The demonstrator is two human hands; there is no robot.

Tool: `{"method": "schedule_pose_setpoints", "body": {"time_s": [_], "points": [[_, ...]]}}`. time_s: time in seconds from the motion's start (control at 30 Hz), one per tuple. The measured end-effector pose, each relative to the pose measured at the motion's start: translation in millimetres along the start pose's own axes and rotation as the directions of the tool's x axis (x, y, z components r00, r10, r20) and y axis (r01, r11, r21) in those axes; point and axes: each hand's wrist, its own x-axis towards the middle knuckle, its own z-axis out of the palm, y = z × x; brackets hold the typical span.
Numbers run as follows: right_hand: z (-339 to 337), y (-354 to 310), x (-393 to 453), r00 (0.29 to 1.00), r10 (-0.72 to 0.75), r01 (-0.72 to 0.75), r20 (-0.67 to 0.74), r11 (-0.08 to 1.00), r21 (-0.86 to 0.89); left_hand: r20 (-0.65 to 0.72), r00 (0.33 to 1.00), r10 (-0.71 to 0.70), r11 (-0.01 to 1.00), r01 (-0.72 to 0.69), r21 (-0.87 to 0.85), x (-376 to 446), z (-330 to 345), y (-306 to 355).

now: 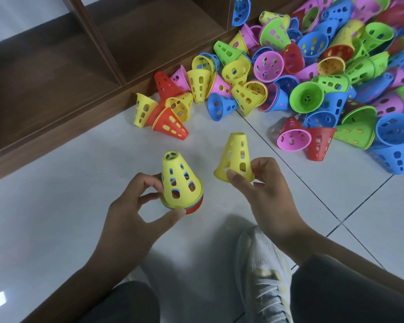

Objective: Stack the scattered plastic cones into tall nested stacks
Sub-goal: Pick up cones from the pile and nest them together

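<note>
The left hand grips a short nested stack at its base, thumb under the rim and fingers curled round the far side. The stack stands upright, narrow end up; its outer cone is yellow, with blue showing through the holes and blue and red rims peeking out below. The right hand pinches a single yellow cone by its wide rim, thumb on the near edge and fingers on the right side. This cone is also narrow end up, tilted slightly, and sits just to the right of the stack and a little higher in view, apart from it with bare floor showing between them.

Both hands are held above the white tiled floor. Further off, up and to the right, lies the pile of loose cones in yellow, green, blue, pink and red, tumbled on their sides against a brown wooden shelf. The nearest loose ones, a red cone and a pink one, lie well apart from the hands. A white shoe and dark trouser legs fill the bottom edge.
</note>
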Motion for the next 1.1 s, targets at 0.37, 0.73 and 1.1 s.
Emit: {"method": "schedule_pose_setpoints", "body": {"time_s": [0.37,0.73,1.1], "points": [[0.0,-3.9,-3.9,1.0,0.012,-0.012,0.002,0.997,0.072,-0.042,0.997,0.064,0.96,-0.051,0.274,3.1,14.2,-31.3],[2.6,-8.1,-10.3,0.995,0.023,-0.034,0.097,0.993,0.11,0.052,0.99,0.133,0.959,-0.142,0.247,16.8,20.9,-46.4],[14.2,-24.3,-15.4,0.954,-0.127,0.113,0.272,0.991,0.067,0.153,0.98,0.127,0.877,-0.183,0.443,23.1,-15.5,-71.9]]}}
